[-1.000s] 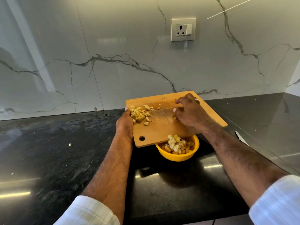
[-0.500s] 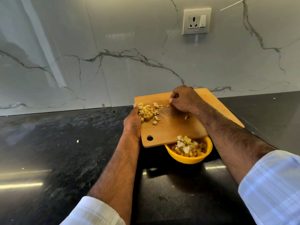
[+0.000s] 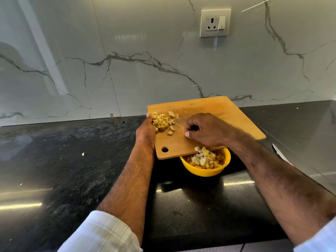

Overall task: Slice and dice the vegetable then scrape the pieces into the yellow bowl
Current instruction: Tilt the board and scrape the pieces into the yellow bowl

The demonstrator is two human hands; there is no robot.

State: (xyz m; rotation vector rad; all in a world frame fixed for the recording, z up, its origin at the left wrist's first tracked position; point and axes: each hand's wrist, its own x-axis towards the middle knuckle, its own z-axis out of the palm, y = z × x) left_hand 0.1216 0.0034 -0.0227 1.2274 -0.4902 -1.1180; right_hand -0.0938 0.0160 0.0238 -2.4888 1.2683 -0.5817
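So I'm on the scraping step now. There's a pile of diced vegetable (image 3: 161, 122) at the far left of the cutting board (image 3: 218, 113), and the rest is already in the yellow bowl (image 3: 205, 170) under the board's near edge. My left hand (image 3: 145, 133) grips the board's left edge, and my right hand (image 3: 203, 130) has its fingers curled on the board; I can't tell if they pinch anything. Next I'd sweep that pile right and toward me into the bowl. The knife (image 3: 280, 152) lies on the tabletop (image 3: 63, 160), right.
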